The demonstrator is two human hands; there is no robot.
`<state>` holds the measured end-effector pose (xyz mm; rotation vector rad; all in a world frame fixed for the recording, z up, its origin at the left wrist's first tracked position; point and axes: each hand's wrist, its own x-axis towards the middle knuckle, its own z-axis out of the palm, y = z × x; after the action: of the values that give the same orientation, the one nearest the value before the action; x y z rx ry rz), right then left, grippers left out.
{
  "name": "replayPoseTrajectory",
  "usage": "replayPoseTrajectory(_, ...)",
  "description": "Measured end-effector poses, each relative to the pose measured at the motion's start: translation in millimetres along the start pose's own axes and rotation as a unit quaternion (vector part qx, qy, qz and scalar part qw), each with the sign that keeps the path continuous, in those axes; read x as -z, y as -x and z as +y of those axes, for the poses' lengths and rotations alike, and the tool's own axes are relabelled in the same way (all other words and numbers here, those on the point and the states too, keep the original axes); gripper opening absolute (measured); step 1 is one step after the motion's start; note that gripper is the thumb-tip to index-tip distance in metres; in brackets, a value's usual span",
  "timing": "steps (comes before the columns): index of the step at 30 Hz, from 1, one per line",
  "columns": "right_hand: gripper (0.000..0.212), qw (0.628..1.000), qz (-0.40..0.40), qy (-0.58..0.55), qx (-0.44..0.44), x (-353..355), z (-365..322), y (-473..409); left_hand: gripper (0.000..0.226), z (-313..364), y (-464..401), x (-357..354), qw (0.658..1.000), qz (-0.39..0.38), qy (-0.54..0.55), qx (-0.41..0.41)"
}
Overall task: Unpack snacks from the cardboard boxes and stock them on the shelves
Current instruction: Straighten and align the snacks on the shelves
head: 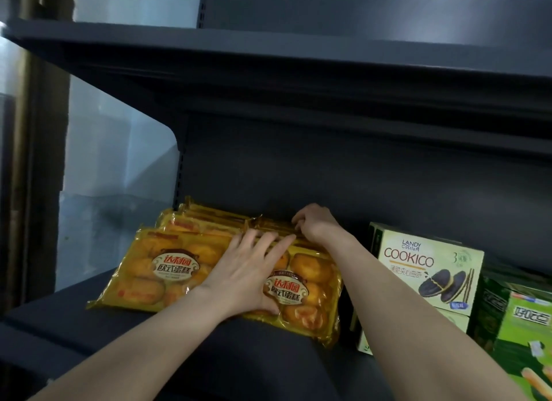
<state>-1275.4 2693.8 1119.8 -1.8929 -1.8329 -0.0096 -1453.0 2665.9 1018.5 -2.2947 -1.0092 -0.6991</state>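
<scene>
Fingers first: on our left hand (248, 276) the fingers (268, 242) lie straight and spread, pressing flat on the front right cake pack (301, 293), thumb down at its lower face; nothing is gripped. On our right hand (316, 224) the fingers (298, 220) are curled over the top edges of the packs standing behind, apparently pinching or tugging at them, though exactly which edge they hold we cannot tell.

Left to right along the shelf (209, 350): a front left cake pack (149, 272) leans back, with more yellow packs (206, 218) stacked behind it against the dark back panel (298, 168). Touching it on the right is the pack under our left palm. Just beside that stands a Cookico biscuit box (430, 269) on top of another like it, and at the far right a green snack box (525, 326), partly cut off by the frame. No cardboard carton is in view.

Step in hand, as we judge it: squaring up the second row of cake packs, left hand steadying the face while the right aligns the ones behind. Next move likely calls for releasing gently so the leaning row does not slide forward, then going back for more stock.
</scene>
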Motion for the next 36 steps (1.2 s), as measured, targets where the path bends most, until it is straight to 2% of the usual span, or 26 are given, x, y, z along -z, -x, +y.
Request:
replayPoseTrajectory(3, 0.028, 0.997, 0.054, 0.042, -0.020, -4, -3, -3, 0.132, 0, 1, 1, 1.000, -0.007, -0.004, 0.006)
replayPoseTrajectory(6, 0.017, 0.991, 0.063, 0.108, -0.050, -10, -11, -4, 0.132, -3, 3, 3, 1.000, -0.012, 0.001, 0.007)
replayPoseTrajectory(10, 0.012, 0.986, 0.110, 0.097, -0.074, -12, -11, -7, 0.134, -7, 4, 1, 1.000, -0.015, 0.003, 0.000)
replayPoseTrajectory(11, 0.012, 0.990, 0.096, 0.076, -0.073, -10, -10, -7, 0.135, -7, 3, 0, 1.000, -0.015, 0.006, -0.001)
replayPoseTrajectory(14, 0.020, 0.999, -0.040, 0.006, -0.026, 0, -9, 4, 0.136, -9, -1, -3, 1.000, -0.014, 0.022, -0.006)
replayPoseTrajectory(16, 0.029, 0.999, -0.042, 0.009, 0.000, 4, -13, 18, 0.138, -10, -3, -2, 1.000, -0.015, 0.027, -0.004)
replayPoseTrajectory(18, 0.030, 0.997, 0.034, 0.068, 0.021, -1, -17, 37, 0.141, -10, -1, -1, 1.000, -0.014, 0.023, 0.004)
replayPoseTrajectory(19, 0.029, 0.990, 0.097, 0.099, 0.033, -6, -18, 50, 0.144, -10, 2, 0, 1.000, -0.015, 0.015, 0.012)
replayPoseTrajectory(21, 0.033, 0.952, 0.259, 0.139, 0.084, -20, -19, 78, 0.152, -9, 10, -1, 0.999, -0.020, -0.002, 0.030)
replayPoseTrajectory(23, 0.041, 0.908, 0.344, 0.201, 0.133, -37, -14, 103, 0.157, -9, 15, -5, 0.999, -0.030, -0.009, 0.031)
replayPoseTrajectory(24, 0.047, 0.903, 0.333, 0.233, 0.140, -47, -8, 114, 0.158, -10, 16, -7, 0.999, -0.028, -0.009, 0.027)
replayPoseTrajectory(28, 0.066, 0.921, 0.205, 0.318, 0.095, -68, 26, 124, 0.154, -11, 9, -12, 1.000, -0.016, 0.003, -0.006)
replayPoseTrajectory(36, 0.073, 0.922, 0.176, 0.343, 0.040, -65, 18, 129, 0.143, -21, 26, 3, 0.998, -0.026, -0.002, -0.050)
